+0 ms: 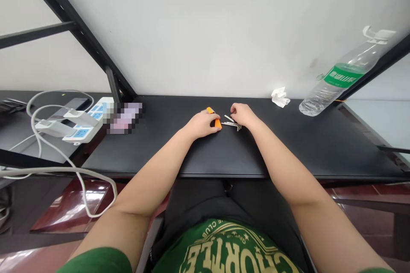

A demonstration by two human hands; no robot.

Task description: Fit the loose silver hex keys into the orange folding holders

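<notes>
My left hand [204,124] is closed around an orange plastic holder [218,124], which sticks out past the thumb and fingertips on the black tabletop. Just to the right lie several silver L-shaped hex keys [231,124], bunched together with their bent ends towards my right hand [242,114]. That hand's fingers are curled in a pinch, and a single hex key [228,117] slants out from the fingertips towards the holder. Part of the grip is hidden behind the fingers.
A tall clear water bottle [344,76] with a green label stands at the right, near a crumpled tissue [280,97]. At the left are a white power strip [91,120] with plugs and cables, and a blurred-out item [126,118]. A white wall [205,30] rises behind the black table [153,149].
</notes>
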